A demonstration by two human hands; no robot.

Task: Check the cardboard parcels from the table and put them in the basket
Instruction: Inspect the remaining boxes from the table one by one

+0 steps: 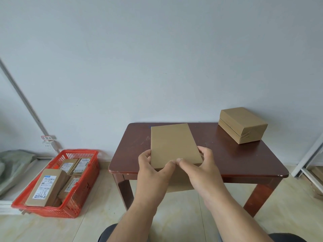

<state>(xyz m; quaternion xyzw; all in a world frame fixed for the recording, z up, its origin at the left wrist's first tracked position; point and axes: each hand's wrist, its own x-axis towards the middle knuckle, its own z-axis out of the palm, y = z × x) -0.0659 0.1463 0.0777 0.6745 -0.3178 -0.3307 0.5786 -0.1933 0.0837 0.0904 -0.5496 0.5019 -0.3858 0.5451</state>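
I see both hands holding one flat cardboard parcel [172, 145] above the front edge of the dark wooden table [227, 159]. The left hand [152, 167] grips its near-left corner, the right hand [201, 165] grips its near-right corner, thumbs on top. A second taped parcel [243, 124] stands on the table at 2 o'clock. The red basket [83, 194], with labelled parcels [45, 186] inside, is on the floor at 9 o'clock.

Even, soft daylight, fairly bright; no hard shadows. Faint sheen on the dark counter [244, 159] near its right side. My hands [153, 165] cast only a weak shadow. Wide-angle bending at both edges: wall trim [26, 102] leans. Detail slightly soft, basket labels [42, 187] unreadable.
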